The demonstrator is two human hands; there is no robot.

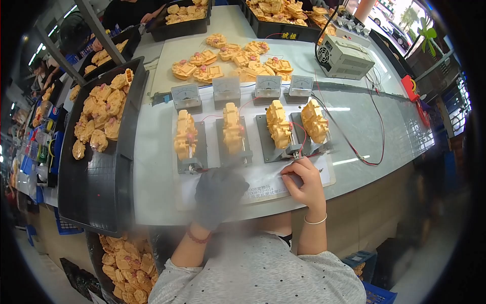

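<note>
Four test fixtures stand in a row on white paper sheets, each holding a yellow plastic gear housing upright: the leftmost housing (pixel 185 137), the second housing (pixel 232 129), the third housing (pixel 278 124) and the rightmost housing (pixel 314 121). My left hand (pixel 217 195), in a dark grey glove, is smeared by motion just in front of the two left fixtures; its fingers cannot be made out. Bare and curled, my right hand (pixel 306 185) is by the front end of the third fixture (pixel 273 152). Its thumb and forefinger are close together; anything between them is too small to tell.
Several analog meters (pixel 226 90) stand behind the fixtures. More yellow housings (pixel 248 58) lie beyond them. A grey power supply (pixel 344 55) trails red and black wires (pixel 377 131) at right. A black bin (pixel 101 187) of housings stands at left; other people work beyond.
</note>
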